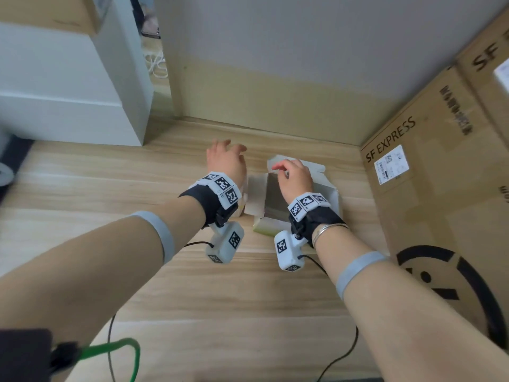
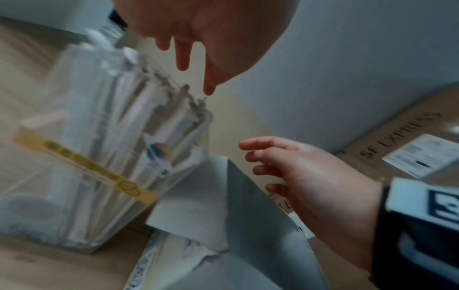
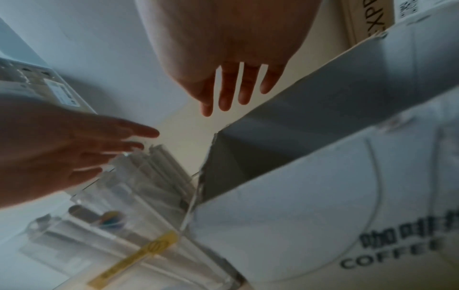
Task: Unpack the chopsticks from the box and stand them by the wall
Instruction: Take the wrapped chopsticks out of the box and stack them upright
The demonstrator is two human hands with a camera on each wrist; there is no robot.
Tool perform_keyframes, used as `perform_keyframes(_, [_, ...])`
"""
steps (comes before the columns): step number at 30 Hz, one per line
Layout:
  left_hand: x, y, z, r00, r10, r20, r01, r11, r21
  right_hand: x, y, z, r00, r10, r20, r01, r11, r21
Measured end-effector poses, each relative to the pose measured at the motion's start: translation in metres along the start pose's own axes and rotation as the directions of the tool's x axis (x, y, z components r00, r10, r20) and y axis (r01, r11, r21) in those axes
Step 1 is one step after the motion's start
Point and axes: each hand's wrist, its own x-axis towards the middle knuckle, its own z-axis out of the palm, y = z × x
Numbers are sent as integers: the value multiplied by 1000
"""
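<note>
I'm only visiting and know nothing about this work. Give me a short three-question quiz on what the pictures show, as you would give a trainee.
1. True or false: the left hand grips the clear pack of chopsticks.
2. Multiple choice: the white box on the floor is A) taped shut, B) open at the top, C) crushed flat.
3. What word is printed in Latin letters on the side of the white box, seen from the right wrist?

Key:
1. False. Its fingers are spread just above the pack and hold nothing.
2. B. Its flaps stand open, and the right hand hovers over the opening.
3. COFFEE, with the last letter cut off by blur.
</note>
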Motion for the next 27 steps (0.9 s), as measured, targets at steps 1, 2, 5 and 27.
perform_keyframes(1, [-3,8,2,999,50,-7,-50,998,-29,0,4,-3,1000,20,7,-21,999,30])
perform_keyframes(2, [-7,18,4,996,90,-3,-90,993,-71,-1,8,-6,998,48,31,-50,997,56])
perform_keyframes(5, [-19,42,17,988,110,105,-94,984,-149,-5,19,-14,992,90,84,-93,995,40])
perform_keyframes(27, [-28,51,56,913,-123,390,221,951,-216,-13,66,4,897,258,358,-184,956,-229])
